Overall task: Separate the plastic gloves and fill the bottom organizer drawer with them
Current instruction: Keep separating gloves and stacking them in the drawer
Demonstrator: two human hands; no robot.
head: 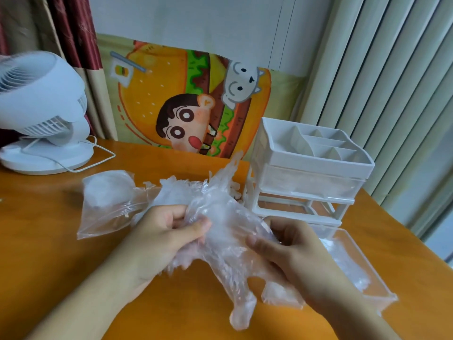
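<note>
Hands close on clump of plastic gloves [220,231]: left hand [169,231] pinches one layer, right hand [289,244] grips bulk. Peel slowly, single sheet only. Pulled-out bottom drawer [362,271] just right of clump, partly filled; white organizer [311,168] behind it; zip bag [107,207] left on table [49,241].

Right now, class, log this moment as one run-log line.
left hand: pinches clear crinkled plastic gloves | right hand: pinches same gloves | clear pulled-out bottom drawer: partly filled | white plastic organizer: behind
</note>
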